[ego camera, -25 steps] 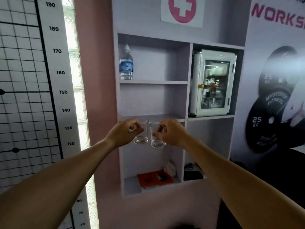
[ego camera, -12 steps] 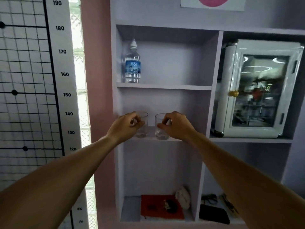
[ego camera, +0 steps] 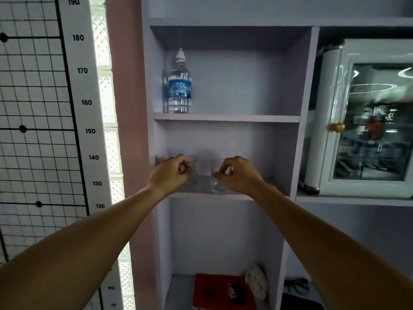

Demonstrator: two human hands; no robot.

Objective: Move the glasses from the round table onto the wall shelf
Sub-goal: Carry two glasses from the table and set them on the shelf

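Two clear drinking glasses are at the middle board of the pale wall shelf (ego camera: 263,195). My left hand (ego camera: 171,174) grips the left glass (ego camera: 192,173) by its rim, and that glass stands upright on the board near its left end. My right hand (ego camera: 238,175) holds the right glass (ego camera: 218,184) the same way, its base at the board's front edge. Both arms reach forward from the bottom corners. The round table is out of view.
A water bottle (ego camera: 179,86) stands on the board above. A small white glass-door cabinet (ego camera: 366,121) fills the right compartment. At the bottom lie a red book (ego camera: 220,291) and small items. A height chart (ego camera: 44,130) covers the left wall.
The view has closed in on the shelf. Both hands moved forward and carried the glasses over the middle board, where they now sit at board level.
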